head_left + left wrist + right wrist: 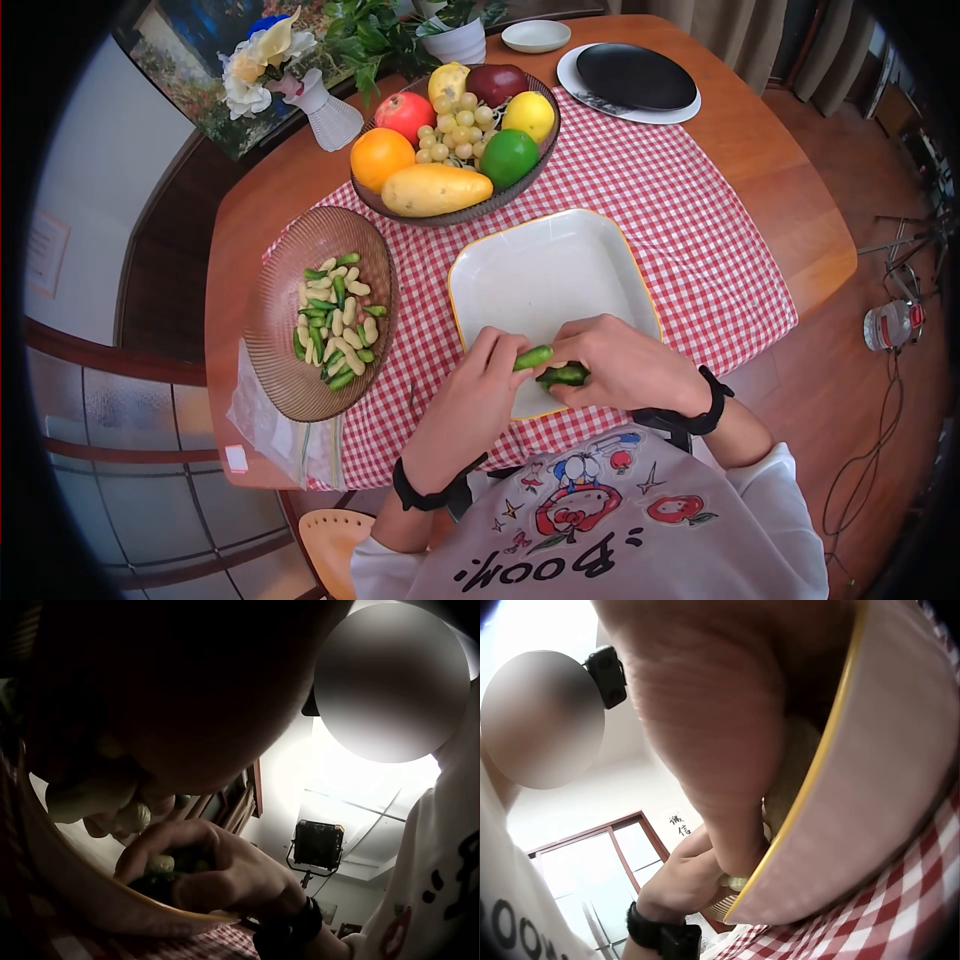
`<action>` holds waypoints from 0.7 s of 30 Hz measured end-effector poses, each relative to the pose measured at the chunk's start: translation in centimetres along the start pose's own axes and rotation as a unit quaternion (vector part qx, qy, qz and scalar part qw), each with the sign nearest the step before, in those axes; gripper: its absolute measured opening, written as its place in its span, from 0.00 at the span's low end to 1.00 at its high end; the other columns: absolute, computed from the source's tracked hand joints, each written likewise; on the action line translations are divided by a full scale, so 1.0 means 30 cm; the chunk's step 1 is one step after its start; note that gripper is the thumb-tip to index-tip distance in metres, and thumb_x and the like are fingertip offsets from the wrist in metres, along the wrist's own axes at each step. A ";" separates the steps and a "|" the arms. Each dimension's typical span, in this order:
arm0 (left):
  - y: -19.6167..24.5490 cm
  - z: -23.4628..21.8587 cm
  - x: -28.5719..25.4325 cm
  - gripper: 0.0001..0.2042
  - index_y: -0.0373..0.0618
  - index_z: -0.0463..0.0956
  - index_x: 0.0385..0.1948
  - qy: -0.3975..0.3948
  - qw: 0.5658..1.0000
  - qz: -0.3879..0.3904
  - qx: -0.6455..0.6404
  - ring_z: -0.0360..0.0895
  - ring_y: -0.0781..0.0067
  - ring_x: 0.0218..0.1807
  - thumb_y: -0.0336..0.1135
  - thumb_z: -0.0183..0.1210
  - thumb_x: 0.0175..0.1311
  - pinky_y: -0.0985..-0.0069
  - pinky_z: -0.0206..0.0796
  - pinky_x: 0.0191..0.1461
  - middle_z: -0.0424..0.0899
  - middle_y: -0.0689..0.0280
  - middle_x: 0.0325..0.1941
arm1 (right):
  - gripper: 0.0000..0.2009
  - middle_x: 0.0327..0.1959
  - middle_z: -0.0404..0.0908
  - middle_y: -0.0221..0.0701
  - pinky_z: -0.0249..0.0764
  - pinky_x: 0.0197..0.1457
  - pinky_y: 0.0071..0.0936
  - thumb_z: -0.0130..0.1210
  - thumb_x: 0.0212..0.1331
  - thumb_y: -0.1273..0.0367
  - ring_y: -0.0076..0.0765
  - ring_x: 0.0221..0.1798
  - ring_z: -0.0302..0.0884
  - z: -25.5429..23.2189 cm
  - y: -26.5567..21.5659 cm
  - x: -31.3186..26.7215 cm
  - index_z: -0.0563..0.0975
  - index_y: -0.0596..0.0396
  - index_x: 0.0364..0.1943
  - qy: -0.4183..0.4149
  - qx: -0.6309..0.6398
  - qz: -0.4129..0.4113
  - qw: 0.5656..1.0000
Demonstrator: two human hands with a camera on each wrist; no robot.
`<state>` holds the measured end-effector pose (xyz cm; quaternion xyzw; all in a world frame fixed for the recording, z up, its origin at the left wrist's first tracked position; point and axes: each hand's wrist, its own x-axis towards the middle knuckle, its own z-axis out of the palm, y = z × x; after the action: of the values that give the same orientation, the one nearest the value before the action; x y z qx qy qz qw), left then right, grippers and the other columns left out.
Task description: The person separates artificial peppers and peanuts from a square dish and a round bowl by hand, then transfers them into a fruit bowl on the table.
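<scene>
Over the near edge of the white square dish (545, 290), both hands work close together. My left hand (468, 395) pinches a small green pepper (533, 357) at its fingertips. In the left wrist view a pale peanut (135, 817) shows by that hand's fingers. My right hand (630, 368) curls round a darker green pepper (566, 375); a pale end also shows among its fingers (142, 855) in the left wrist view. To the left, a ribbed amber bowl (265, 320) holds several unshelled peanuts (349, 310) and green peppers (339, 290) mixed together.
Behind the dish stands a fruit bowl (375, 205) with an orange, grapes and other fruit. A black plate (635, 77) lies on a white one at the back right, near a small pale dish (536, 37). A plastic bag (265, 420) lies partly under the amber bowl.
</scene>
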<state>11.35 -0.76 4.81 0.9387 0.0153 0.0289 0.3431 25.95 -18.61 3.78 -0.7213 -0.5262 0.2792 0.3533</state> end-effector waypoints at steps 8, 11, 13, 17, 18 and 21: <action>-0.006 -0.001 0.001 0.10 0.36 0.72 0.54 0.016 1.000 0.005 -0.004 0.82 0.41 0.49 0.28 0.58 0.76 0.53 0.76 0.49 0.75 0.52 0.52 | 0.15 0.37 0.87 0.46 0.82 0.52 0.45 0.70 0.56 0.71 0.56 0.42 0.87 -0.001 -0.009 0.017 0.89 0.57 0.49 -0.024 -0.015 -0.034 0.999; -0.002 -0.005 -0.004 0.10 0.36 0.72 0.54 0.019 1.000 0.005 -0.005 0.82 0.40 0.50 0.27 0.58 0.76 0.53 0.75 0.50 0.75 0.51 0.52 | 0.15 0.38 0.87 0.46 0.82 0.52 0.45 0.70 0.55 0.71 0.56 0.42 0.87 -0.007 -0.020 0.028 0.89 0.57 0.48 -0.047 -0.037 -0.041 0.997; 0.003 -0.008 -0.004 0.10 0.35 0.72 0.54 0.021 1.000 0.004 -0.007 0.82 0.40 0.50 0.27 0.58 0.76 0.53 0.75 0.50 0.75 0.51 0.53 | 0.14 0.39 0.86 0.46 0.82 0.51 0.45 0.68 0.56 0.70 0.57 0.42 0.86 -0.010 -0.030 0.034 0.89 0.57 0.46 -0.066 -0.051 -0.042 0.996; 0.008 -0.013 -0.002 0.10 0.36 0.71 0.54 0.022 1.000 0.006 -0.013 0.81 0.39 0.50 0.27 0.57 0.76 0.53 0.75 0.50 0.74 0.51 0.52 | 0.12 0.40 0.85 0.45 0.82 0.50 0.46 0.66 0.57 0.70 0.56 0.41 0.86 0.009 -0.019 0.040 0.89 0.56 0.45 -0.062 -0.047 -0.068 0.995; 0.010 -0.013 -0.001 0.10 0.36 0.71 0.54 0.023 1.000 0.008 -0.013 0.81 0.39 0.49 0.27 0.57 0.76 0.52 0.75 0.49 0.74 0.51 0.52 | 0.12 0.40 0.85 0.45 0.82 0.50 0.46 0.66 0.58 0.70 0.56 0.41 0.86 0.011 -0.019 0.040 0.89 0.55 0.45 -0.063 -0.052 -0.064 0.995; 0.021 -0.018 0.001 0.10 0.36 0.71 0.54 0.026 0.999 0.012 -0.019 0.81 0.39 0.49 0.26 0.57 0.76 0.52 0.75 0.49 0.74 0.51 0.52 | 0.12 0.40 0.84 0.45 0.82 0.51 0.46 0.65 0.59 0.70 0.56 0.41 0.86 0.019 -0.008 0.037 0.89 0.55 0.45 -0.063 -0.050 -0.070 0.994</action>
<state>11.34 -0.89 5.62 0.9312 0.0121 0.0579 0.3596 25.70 -17.36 3.62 -0.6805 -0.6100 0.2715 0.3019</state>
